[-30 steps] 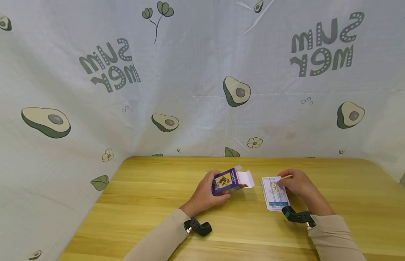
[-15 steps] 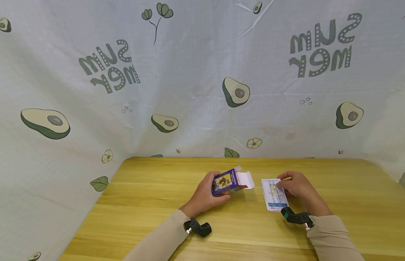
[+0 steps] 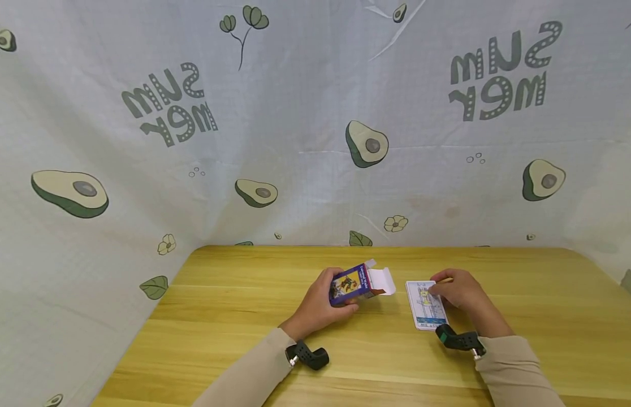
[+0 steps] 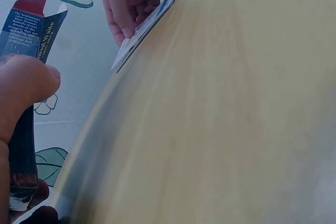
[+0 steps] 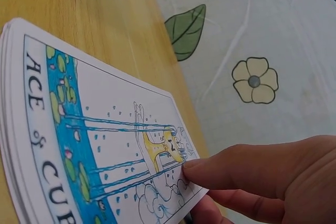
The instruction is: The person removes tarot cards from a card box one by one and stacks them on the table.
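Note:
My left hand point(image 3: 318, 299) grips a blue card box point(image 3: 348, 284) with a yellow picture on its front. The box's white end flap point(image 3: 381, 281) stands open toward the right. In the left wrist view the thumb point(image 4: 31, 80) lies across the box's printed side. My right hand point(image 3: 462, 291) pinches a small stack of tarot cards point(image 3: 425, 308) at its far right edge, thumb on top and fingers beneath. The top card point(image 5: 118, 140) reads "ACE of CUP", the rest cut off, and shows a yellow cup with blue streams over water.
Both hands are over a yellow wood-grain table point(image 3: 234, 339). Behind it hangs a pale curtain point(image 3: 295, 113) printed with avocados, leaves and mirrored lettering. A black camera mount sits on each wrist, the right one point(image 3: 455, 338) overlapping the cards' near corner in the head view.
The stack has become neater: edges that jutted out at its left side now line up. My right hand has shifted very slightly. The left hand and box stay put.

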Available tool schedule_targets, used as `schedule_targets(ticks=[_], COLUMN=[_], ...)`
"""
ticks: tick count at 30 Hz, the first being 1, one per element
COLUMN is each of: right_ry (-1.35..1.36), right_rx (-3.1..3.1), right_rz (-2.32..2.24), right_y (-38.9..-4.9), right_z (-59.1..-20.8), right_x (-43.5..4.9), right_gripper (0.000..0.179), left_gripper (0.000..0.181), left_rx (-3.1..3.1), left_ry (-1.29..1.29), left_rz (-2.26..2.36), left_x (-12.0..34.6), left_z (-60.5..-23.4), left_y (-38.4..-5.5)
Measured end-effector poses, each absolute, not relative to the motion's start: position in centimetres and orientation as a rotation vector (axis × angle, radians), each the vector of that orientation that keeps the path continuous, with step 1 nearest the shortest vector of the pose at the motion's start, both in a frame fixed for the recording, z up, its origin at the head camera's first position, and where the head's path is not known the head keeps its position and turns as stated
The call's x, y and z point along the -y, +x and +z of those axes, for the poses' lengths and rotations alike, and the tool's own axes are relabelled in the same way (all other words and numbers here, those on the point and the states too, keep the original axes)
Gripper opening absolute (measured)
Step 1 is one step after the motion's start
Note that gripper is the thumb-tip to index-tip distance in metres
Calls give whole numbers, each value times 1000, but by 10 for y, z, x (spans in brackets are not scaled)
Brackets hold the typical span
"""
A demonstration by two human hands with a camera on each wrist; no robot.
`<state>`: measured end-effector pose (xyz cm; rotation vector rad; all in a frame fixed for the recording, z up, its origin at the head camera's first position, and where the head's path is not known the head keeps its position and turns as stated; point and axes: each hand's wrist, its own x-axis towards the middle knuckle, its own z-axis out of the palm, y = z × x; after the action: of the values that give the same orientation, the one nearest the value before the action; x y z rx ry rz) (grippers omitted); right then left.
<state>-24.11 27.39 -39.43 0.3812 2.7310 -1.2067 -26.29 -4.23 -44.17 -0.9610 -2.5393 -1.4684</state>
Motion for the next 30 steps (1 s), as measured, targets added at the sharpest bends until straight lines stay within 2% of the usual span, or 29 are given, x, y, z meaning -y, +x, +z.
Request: schedule_targets(ticks=[30], right_ry=[403], right_rx=[-2787], right_rz=[-1141], right_y=[-240], right_z=[-394], right_x=[-268], right_gripper=[38], left_gripper=[72], left_rx=[2536], left_ry=[-964], left_rz=[-1460], left_x=[42], left_z=[-440], left_y=[-262])
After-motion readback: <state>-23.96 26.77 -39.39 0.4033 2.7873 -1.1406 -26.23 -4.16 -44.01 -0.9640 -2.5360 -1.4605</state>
